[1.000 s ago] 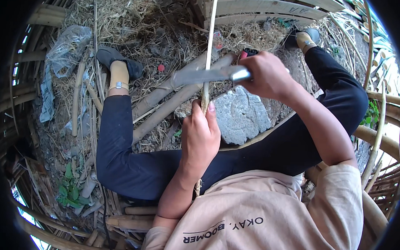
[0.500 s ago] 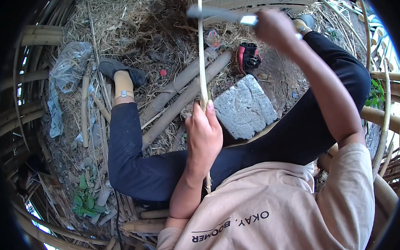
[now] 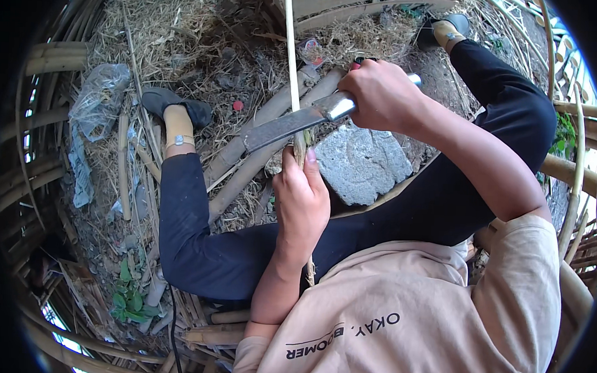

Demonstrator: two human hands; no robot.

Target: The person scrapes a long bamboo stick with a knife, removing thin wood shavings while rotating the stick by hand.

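Observation:
My left hand (image 3: 303,200) is closed around a long, pale bamboo stick (image 3: 292,58). The stick runs up past the top edge of the view, and its frayed lower end shows beside my left forearm. My right hand (image 3: 385,97) grips the handle of a large knife (image 3: 274,131) with a broad, dark grey blade. That blade lies across the stick just above my left thumb, its tip pointing left and down. Frayed fibres show on the stick between the blade and my left fist. How deep the edge sits in the stick, I cannot tell.
A rough grey stone block (image 3: 363,166) lies between my legs. Bamboo poles (image 3: 264,119) rest on straw-littered ground to its left. Further left are a clear plastic bag (image 3: 103,101) and a leafy green plant (image 3: 131,299). Bamboo railings surround the spot.
My right hand has brought the knife down and toward me, from beside the stick's upper part to just above my left hand. It now covers most of the red-and-black object. My left hand keeps its grip.

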